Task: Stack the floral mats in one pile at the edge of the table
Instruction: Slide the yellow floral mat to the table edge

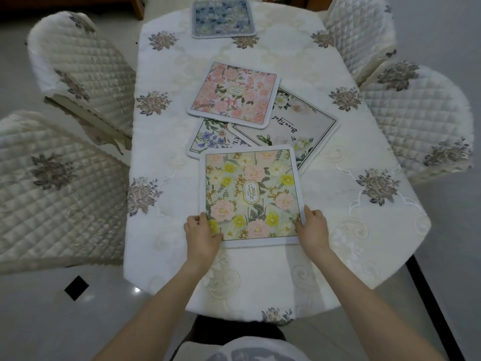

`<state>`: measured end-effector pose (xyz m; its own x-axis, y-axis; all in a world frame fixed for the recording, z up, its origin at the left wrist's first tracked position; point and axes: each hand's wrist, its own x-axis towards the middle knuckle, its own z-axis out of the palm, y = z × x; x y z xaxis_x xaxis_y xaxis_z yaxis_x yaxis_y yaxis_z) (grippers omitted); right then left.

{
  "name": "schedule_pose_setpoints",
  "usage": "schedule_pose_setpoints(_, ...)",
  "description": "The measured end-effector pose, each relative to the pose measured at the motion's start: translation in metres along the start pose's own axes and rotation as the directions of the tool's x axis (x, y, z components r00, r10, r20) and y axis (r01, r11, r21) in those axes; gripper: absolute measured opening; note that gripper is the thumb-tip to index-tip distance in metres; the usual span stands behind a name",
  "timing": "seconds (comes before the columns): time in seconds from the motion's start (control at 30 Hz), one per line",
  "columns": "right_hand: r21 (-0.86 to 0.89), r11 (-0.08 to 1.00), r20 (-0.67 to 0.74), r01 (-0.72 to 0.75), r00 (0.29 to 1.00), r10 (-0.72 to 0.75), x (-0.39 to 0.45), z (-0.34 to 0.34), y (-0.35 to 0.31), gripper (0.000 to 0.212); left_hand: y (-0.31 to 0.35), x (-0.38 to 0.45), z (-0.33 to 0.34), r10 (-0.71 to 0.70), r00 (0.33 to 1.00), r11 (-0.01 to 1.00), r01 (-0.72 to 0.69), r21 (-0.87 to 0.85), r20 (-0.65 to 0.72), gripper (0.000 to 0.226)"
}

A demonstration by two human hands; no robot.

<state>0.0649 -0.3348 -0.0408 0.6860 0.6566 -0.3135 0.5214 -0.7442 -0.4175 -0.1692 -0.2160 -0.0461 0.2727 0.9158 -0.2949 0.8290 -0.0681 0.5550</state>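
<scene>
Floral mats are lying spread over the table (pixel 260 282), which is wearing a cream embroidered cloth. In the head view, the nearest one, the yellow-and-pink mat (pixel 251 195) with "GARDEN" in an oval at its middle, is sitting near the table's close edge. The left hand (pixel 201 234) is gripping its near left corner, thumb pressing on the printed top and the fingers tucked out of sight beneath, so that hand is closed on the mat. The right hand (pixel 313 229) is clamping the near right corner in the same way, thumb lying along the white border. Whether the mat is resting flat or lifting slightly at the near side is hard to tell.

Its far edge is overlapping two others: the purple-flower mat (pixel 208 138), mostly hidden, and the white "Beautiful" mat (pixel 296 123), which is lying turned at an angle. The pink rose mat (pixel 234 93) is resting on top of both of those, farther out toward the table's middle. The blue mat (pixel 222 18) is lying alone at the far end, well apart from the rest.

Quilted chairs (pixel 86 66) are standing on both sides of the table.
</scene>
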Motion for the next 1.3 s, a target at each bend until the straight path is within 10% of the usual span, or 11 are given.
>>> schedule_pose_setpoints(0.7, -0.049, 0.996, 0.119, 0.08, 0.99, -0.074, -0.091, 0.008, 0.053, 0.045, -0.04, -0.122, 0.023, -0.076, 0.997, 0.993, 0.076, 0.093, -0.007, 0.062)
schedule_pose_setpoints(1.03, -0.235, 0.86, 0.193, 0.452, 0.889, -0.414, -0.079, 0.018, 0.034, 0.061, -0.03, -0.103, 0.024, 0.353, 0.927, 0.871, -0.374, 0.319, 0.125, 0.066)
schedule_pose_setpoints(1.3, -0.307, 0.785, 0.311, 0.539, 0.836, -0.452, -0.065, 0.034, 0.018, 0.063, -0.021, -0.08, 0.03, 0.386, 0.877, 0.808, -0.471, 0.354, 0.286, 0.059)
